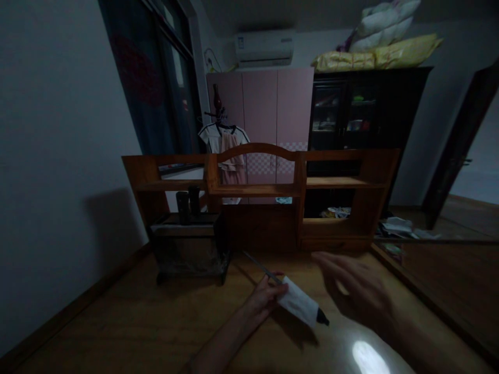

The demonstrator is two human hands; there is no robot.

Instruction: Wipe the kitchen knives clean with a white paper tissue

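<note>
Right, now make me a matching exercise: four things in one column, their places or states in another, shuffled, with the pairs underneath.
1. Left hand
2. Right hand
3. White wrap
4. Air conditioner

A. Around the tool, by its black end
B. Apart from the tool, blurred
C. High on the wall, above the pink cupboard
D. Holding the wrapped tool

Pairs: 1-D, 2-B, 3-A, 4-C
</note>
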